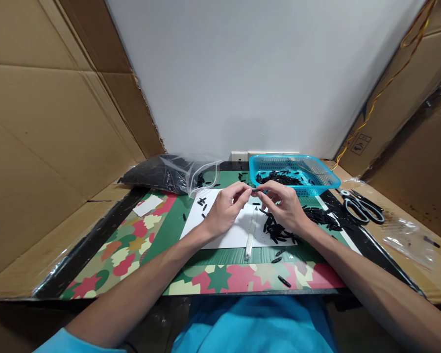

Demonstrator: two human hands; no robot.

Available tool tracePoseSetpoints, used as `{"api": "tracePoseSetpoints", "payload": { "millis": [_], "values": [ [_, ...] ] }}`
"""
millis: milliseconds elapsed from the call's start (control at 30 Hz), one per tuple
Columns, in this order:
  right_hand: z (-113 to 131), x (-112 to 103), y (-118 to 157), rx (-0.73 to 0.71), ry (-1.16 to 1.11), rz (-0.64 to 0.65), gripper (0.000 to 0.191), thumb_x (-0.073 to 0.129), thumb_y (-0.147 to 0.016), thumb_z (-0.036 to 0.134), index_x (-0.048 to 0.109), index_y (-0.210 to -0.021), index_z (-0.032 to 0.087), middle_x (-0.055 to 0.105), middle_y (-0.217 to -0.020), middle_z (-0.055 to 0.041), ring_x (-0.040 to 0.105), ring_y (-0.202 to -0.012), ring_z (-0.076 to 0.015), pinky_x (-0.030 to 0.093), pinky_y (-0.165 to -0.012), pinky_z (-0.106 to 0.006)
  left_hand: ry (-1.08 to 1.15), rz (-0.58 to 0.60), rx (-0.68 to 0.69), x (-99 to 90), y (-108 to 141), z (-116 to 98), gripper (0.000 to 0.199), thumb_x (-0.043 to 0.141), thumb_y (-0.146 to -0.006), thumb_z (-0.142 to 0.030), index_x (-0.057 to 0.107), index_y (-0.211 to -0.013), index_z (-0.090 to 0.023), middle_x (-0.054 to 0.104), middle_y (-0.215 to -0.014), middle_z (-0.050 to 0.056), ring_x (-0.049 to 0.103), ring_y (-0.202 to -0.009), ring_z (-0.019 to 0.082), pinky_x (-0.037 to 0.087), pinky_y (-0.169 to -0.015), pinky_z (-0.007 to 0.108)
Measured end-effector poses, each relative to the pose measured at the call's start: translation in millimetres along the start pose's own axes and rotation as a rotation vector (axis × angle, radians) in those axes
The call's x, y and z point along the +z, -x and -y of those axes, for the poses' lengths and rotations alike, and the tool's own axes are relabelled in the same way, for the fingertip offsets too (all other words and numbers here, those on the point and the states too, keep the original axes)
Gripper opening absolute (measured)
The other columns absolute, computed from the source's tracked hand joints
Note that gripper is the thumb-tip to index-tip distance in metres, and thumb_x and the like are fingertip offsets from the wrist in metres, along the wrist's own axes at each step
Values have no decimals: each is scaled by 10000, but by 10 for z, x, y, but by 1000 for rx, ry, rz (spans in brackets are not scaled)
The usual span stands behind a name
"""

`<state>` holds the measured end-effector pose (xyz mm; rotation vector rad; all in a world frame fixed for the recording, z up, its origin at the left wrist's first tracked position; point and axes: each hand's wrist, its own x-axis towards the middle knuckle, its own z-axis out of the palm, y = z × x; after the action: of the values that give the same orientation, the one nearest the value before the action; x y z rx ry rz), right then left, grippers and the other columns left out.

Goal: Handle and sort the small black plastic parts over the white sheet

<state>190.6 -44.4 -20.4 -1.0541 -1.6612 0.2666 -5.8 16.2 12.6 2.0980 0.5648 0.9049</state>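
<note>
Over a white sheet of paper point(230, 239), my left hand point(226, 206) and my right hand point(284, 203) meet at the fingertips. Between them they pinch one small black elongated piece point(255, 189), so both are closed on it. Below my hands a thin white stick-like tool with a dark tip point(252, 233) lies on the paper. A pile of similar black pieces point(277, 230) sits under my right hand, partly hidden by it. A few loose black pieces point(202, 201) lie on the paper to the left of my left hand.
A blue plastic basket point(330, 182) with black pieces stands at the back right. Behind left lies a clear zip bag point(158, 174) full of black pieces. Scissors point(360, 208) and a small clear bag point(407, 240) are at the right. Cardboard walls point(51, 122) flank the table.
</note>
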Motion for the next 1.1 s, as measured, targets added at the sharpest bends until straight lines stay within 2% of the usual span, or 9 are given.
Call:
{"api": "tracePoseSetpoints", "payload": {
  "millis": [200, 533, 667, 833, 933, 1033, 1100],
  "values": [
    [5, -3, 9, -7, -28, -11, 177, 621, -1064, 366, 718, -1053, 218, 678, -907, -27, 655, -603, -112, 528, -507, -234, -9, -5, 12, -26, -13, -11, 329, 549, -1072, -451, 678, -942, -177, 556, -824, -4, 498, -740, 137, 402, -695, 283],
    [3, -7, 19, -56, -7, -42, 188, 598, -1082, 334, 741, -1080, 212, 698, -953, -46, 668, -619, -111, 557, -532, -239, -45, -14, 59, -75, -36, 10, 198, 608, -1049, -308, 751, -1083, -176, 689, -917, 24, 582, -799, 142, 437, -721, 290],
    [6, -21, 13, -107, 46, -56, 170, 593, -1083, 300, 732, -1080, 202, 708, -954, -48, 660, -618, -105, 519, -506, -217, -67, -21, 58, -59, -33, 34, 190, 607, -1045, -301, 745, -1090, -177, 704, -936, 28, 599, -814, 147, 443, -718, 292],
    [4, -57, 38, -289, 348, -38, 179, 544, -1093, 231, 713, -1120, 178, 722, -914, -47, 622, -612, -107, 486, -566, -239, -83, -12, 68, -6, -4, 36, 201, 583, -1058, -328, 715, -1095, -180, 710, -950, 24, 616, -827, 147, 464, -739, 294],
    [13, -106, 20, -356, 534, -56, 195, 536, -1089, 224, 721, -1067, 164, 755, -906, -51, 637, -625, -119, 467, -605, -259, -148, 9, 101, -10, -9, 59, 214, 544, -1076, -329, 700, -1121, -190, 715, -1025, 32, 650, -906, 158, 496, -805, 301],
    [-3, -222, -63, -296, 796, -135, 234, 540, -1087, 260, 733, -984, 176, 783, -910, -56, 673, -688, -159, 443, -662, -301, -392, 43, 91, -102, -76, 179, 265, 473, -1100, -330, 694, -1163, -197, 688, -1121, 49, 662, -962, 171, 516, -885, 325],
    [-39, -334, -139, -188, 1000, -166, 248, 542, -1081, 283, 738, -972, 177, 796, -953, -85, 698, -786, -219, 430, -719, -343, -656, 57, -24, -214, -148, 315, 277, 444, -1098, -313, 672, -1202, -195, 657, -1180, 67, 668, -971, 185, 532, -906, 346]
  ]
}}
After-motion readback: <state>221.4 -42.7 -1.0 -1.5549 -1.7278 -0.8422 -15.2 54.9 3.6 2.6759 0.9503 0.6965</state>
